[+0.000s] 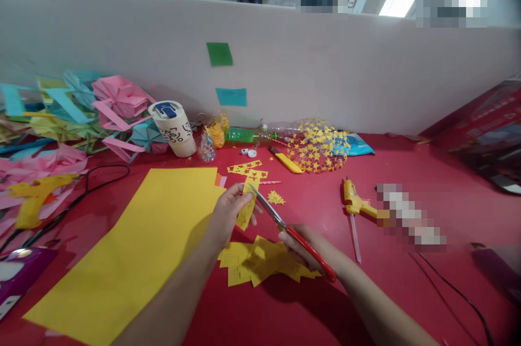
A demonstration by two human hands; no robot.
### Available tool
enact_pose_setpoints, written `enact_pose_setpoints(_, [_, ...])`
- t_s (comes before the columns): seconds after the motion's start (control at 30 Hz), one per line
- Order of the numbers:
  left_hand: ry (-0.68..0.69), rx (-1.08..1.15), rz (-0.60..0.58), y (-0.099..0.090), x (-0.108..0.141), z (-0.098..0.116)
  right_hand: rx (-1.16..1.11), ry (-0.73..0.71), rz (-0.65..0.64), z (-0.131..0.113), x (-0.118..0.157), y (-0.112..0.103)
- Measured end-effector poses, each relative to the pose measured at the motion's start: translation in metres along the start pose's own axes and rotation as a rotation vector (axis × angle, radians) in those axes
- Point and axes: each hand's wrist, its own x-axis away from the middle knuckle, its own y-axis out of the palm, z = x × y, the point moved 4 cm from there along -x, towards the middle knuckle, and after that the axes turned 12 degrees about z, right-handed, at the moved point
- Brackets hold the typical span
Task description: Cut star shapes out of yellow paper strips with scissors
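Between the thumb and fingers of my left hand [228,210] is a yellow paper strip [247,206] with star shapes marked or cut in it. My right hand [303,245] grips the red handles of the scissors [280,222]. The scissor blades point up and left, their tips at the strip. Below both hands lies a fan of yellow paper pieces [260,263]. A little heap of cut yellow stars [276,197] sits just beyond the blades. Behind the left hand rest strips with star-shaped holes [244,167].
Large yellow sheets [158,243] cover the left. Behind stand a white cup [174,130], a green bottle [244,136], a yellow utility knife [288,160] and a star-covered plastic piece [319,145]. Glue guns [354,199] lie at both sides; folded paper shapes [120,96] pile up left.
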Motion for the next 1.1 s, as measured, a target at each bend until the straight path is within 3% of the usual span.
enact_pose_setpoints(0.47, [0.122,-0.04,0.091,-0.007,-0.002,0.002,-0.138,0.075,-0.062,-0.003,0.0,0.007])
enact_pose_setpoints(0.6, [0.151,-0.052,0.087,-0.006,-0.002,0.002,-0.193,0.025,-0.075,0.002,-0.001,0.012])
enact_pose_setpoints(1.1, [0.027,0.04,0.069,-0.014,-0.004,0.004,-0.134,0.005,-0.086,0.002,0.003,0.009])
